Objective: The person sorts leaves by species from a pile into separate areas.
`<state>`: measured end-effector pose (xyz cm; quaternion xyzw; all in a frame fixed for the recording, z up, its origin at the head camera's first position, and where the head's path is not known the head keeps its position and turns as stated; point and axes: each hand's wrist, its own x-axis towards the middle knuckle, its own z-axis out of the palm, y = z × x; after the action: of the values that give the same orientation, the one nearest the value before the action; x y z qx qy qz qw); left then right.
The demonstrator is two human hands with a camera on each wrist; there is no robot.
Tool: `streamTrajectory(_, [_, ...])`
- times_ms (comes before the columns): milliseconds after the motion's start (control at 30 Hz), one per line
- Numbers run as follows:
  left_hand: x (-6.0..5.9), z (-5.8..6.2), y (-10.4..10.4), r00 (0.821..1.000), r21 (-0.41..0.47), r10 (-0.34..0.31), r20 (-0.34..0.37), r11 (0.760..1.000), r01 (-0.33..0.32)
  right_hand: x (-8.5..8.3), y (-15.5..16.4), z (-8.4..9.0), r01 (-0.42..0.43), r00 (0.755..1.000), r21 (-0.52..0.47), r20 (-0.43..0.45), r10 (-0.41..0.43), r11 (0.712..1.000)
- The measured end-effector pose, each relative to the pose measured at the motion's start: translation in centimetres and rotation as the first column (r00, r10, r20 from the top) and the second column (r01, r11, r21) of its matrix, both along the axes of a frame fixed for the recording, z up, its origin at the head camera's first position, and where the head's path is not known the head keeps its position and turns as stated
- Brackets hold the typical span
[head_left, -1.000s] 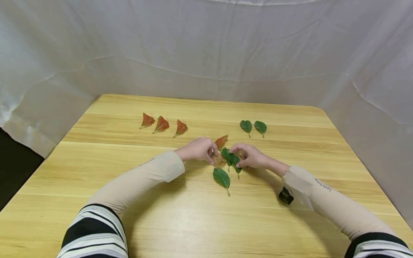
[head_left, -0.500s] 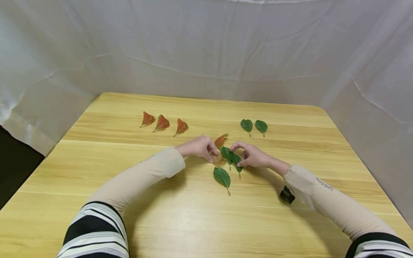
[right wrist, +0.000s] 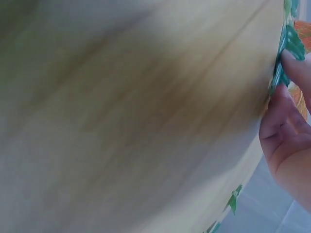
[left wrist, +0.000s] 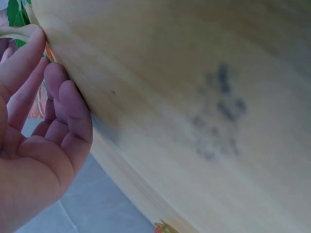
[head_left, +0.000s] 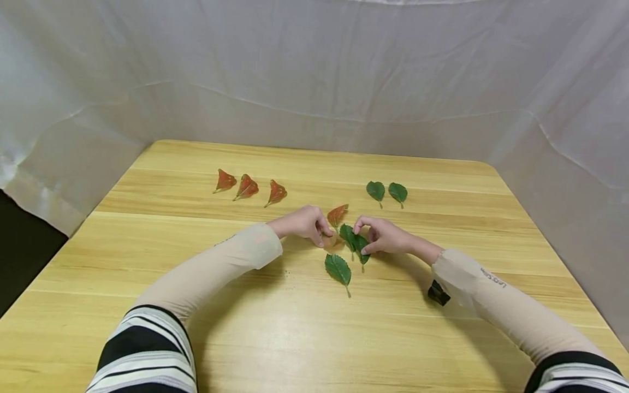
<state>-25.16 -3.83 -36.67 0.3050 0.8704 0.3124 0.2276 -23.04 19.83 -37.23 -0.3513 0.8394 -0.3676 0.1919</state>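
My left hand [head_left: 307, 225] pinches a pale-backed leaf [head_left: 329, 240] between thumb and index finger near the table's middle; its curved pale edge shows in the left wrist view. My right hand [head_left: 385, 236] holds a green leaf [head_left: 362, 249] by its edges with thumb and index finger. In the right wrist view, that green leaf [right wrist: 293, 43] lies by the fingertips. Another green leaf [head_left: 347, 234] overlaps it on the left. A red leaf [head_left: 337, 215] lies just behind, between the hands. Nearer the front is a single green leaf [head_left: 338, 268], stem toward me.
Three red leaves [head_left: 247, 188] lie in a row at the back left of the wooden table [head_left: 295, 338]. Two green leaves [head_left: 375, 190] sit side by side at the back right. A pale curtain [head_left: 314, 71] hangs around the table. A small black object [head_left: 437, 293] is attached beneath the right sleeve.
Both hands stay almost in place. The right index finger lifts slightly and shifts a little right, and the two overlapping green leaves shift marginally.
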Motion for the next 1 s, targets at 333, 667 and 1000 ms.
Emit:
streamTrajectory(333, [0.0,0.1,0.1,1.000,-0.023,0.007,-0.004,1.000,-0.007,-0.3,0.5,0.0,-0.006,0.996,0.052,-0.086,0.010,0.999])
streamTrajectory(667, [0.2,0.2,0.2,1.000,-0.037,0.007,-0.027,0.999,-0.008,-0.4,1.3,-0.2,-0.068,0.998,-0.071,-0.020,0.066,0.995])
streamTrajectory(1000, [0.3,0.3,0.2,1.000,-0.029,0.018,-0.014,0.999,-0.018,0.0,2.2,0.8,0.098,0.964,-0.212,0.262,-0.040,0.972])
